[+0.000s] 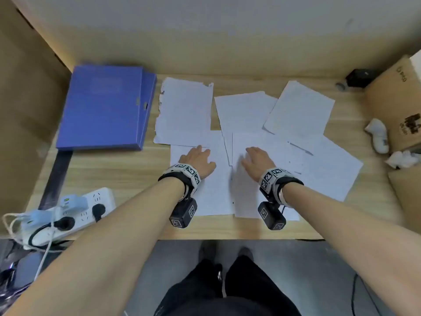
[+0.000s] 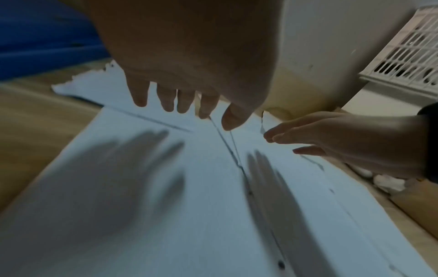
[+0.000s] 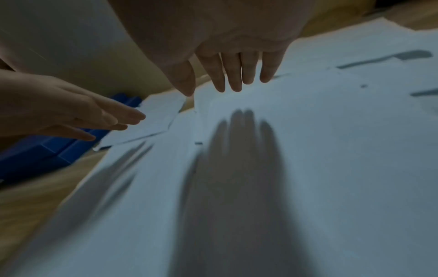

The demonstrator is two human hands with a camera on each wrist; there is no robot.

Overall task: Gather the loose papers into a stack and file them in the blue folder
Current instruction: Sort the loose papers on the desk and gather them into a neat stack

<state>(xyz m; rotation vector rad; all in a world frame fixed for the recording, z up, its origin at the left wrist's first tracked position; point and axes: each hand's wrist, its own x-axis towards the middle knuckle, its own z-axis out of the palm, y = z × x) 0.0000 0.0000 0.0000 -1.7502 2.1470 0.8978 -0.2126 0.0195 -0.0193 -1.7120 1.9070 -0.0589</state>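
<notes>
On the wooden worktop (image 1: 127, 169) there's a bunch of loose white papers (image 1: 246, 115) spread out, overlapping each other w/ no real stack yet. One sheet at the back left has a torn, ragged edge (image 1: 184, 106), another is angled at the back right (image 1: 300, 108), and a couple more lie nearer the front edge.

Left hand (image 1: 197, 159) is over the near-left sheet, fingers straight and slightly spread, not gripping anything. From the left wrist cam the fingertips (image 2: 140, 99) look like they hover just above the paper, w/ the hand's shadow below, so can't tell for sure if they touch. Right hand (image 1: 257, 160) same deal over the near-middle sheet: fingers straight, fairly close together, holding nothing, shadow on the paper right under it. Both wrist views are pretty blurry btw.

Blue folder (image 1: 104, 106) lies flat and closed at the back left, just beside the torn sheet, apart from both hands.

Other stuff: white power strip (image 1: 75, 213) w/ plugs at the front left corner, cardboard box (image 1: 394, 101) at the right, crumpled white tissue-ish things (image 1: 378, 135) next to it.
</notes>
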